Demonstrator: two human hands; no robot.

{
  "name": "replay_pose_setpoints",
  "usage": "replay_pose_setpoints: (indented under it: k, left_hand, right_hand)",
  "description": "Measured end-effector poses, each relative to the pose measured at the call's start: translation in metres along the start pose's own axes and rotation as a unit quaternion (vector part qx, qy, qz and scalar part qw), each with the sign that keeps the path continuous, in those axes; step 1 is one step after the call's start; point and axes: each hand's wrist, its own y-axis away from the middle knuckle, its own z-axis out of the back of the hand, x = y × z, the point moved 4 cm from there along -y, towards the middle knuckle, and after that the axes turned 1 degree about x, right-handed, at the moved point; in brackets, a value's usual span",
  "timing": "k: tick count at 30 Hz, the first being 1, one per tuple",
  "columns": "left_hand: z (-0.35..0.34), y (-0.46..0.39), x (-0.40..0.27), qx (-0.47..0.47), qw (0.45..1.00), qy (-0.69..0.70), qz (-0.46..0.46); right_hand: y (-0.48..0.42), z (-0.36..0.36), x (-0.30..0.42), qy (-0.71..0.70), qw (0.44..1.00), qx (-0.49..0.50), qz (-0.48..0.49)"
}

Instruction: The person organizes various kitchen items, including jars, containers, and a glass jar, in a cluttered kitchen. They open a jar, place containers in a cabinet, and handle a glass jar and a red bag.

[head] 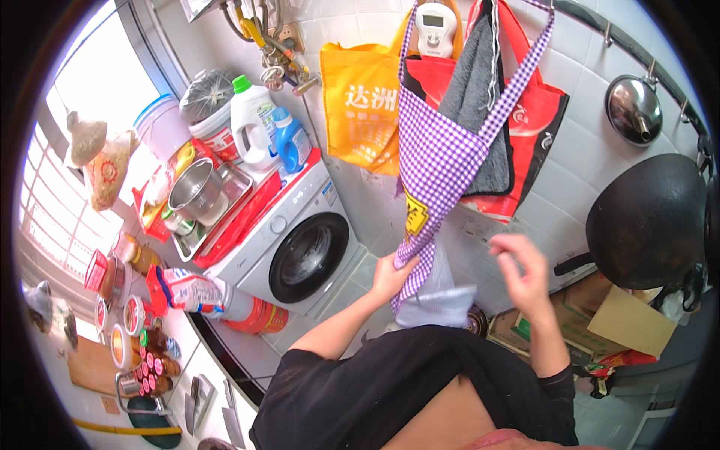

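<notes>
A purple-and-white gingham apron [444,152] with a yellow patch hangs by its neck strap from a wall rail. My left hand [391,277] grips its gathered lower part, and the cloth twists above the fist. To the right of the apron, my right hand [520,270] is raised in the air, a little blurred, its fingers apart and nothing in them. Behind the apron hang an orange tote bag [357,118], a red tote bag [537,135] and a grey cloth [486,152]. A whitish plastic bag [439,301] shows below the apron's hem.
Left stands a front-loading washing machine [281,219] bearing detergent bottles and a metal pot [197,188]. Jars and cleavers [232,416] lie on the counter at lower left. A black wok [647,222] hangs at right above an open cardboard box [630,320].
</notes>
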Motion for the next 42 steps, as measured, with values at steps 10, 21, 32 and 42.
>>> replay_pose_setpoints:
  k: [10,21,32,42]
  left_hand:
    - [0.0,-0.017,0.01,0.255,0.955,-0.063,-0.139]
    - [0.022,-0.045,0.003,0.344,0.916,-0.097,-0.184]
    - [0.094,-0.081,-0.103,0.105,0.932,0.061,-0.341]
    - [0.1,-0.138,-0.241,0.32,0.85,0.335,-0.249]
  right_hand:
    - [-0.188,0.067,0.013,-0.07,0.96,-0.265,0.063]
    - [-0.26,0.098,0.006,-0.101,0.955,-0.277,-0.026]
    - [-0.246,0.009,0.118,-0.09,0.988,-0.045,0.118]
    - [-0.239,-0.065,0.125,0.196,0.95,0.056,0.238]
